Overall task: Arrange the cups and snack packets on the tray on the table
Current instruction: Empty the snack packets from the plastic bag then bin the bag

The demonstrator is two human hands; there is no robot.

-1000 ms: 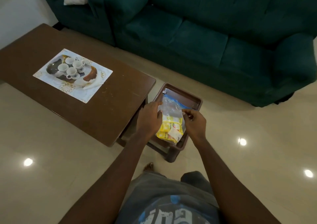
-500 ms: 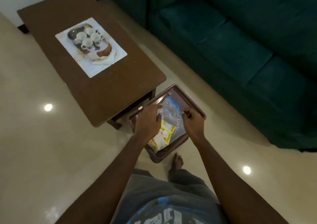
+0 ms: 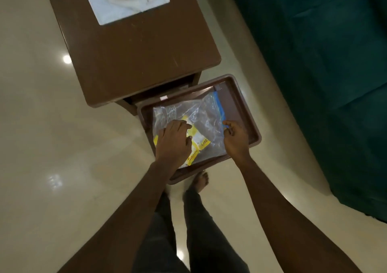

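Since half a second ago: view tipped down, cups gone past the top edge, only part of the printed mat [image 3: 134, 2] showing. Brown tray [image 3: 243, 105]: low beside the end of the brown table [image 3: 136, 59], over pale floor. Clear zip bag [image 3: 201, 115]: lying flat in the tray, blue seal strip along its right edge, yellow snack packets [image 3: 196, 140] inside. Left hand [image 3: 173, 143]: fingers spread, pressing down on bag and packets. Right hand [image 3: 235, 139]: pinching the blue seal edge. Green sofa [image 3: 324, 84]: right side.
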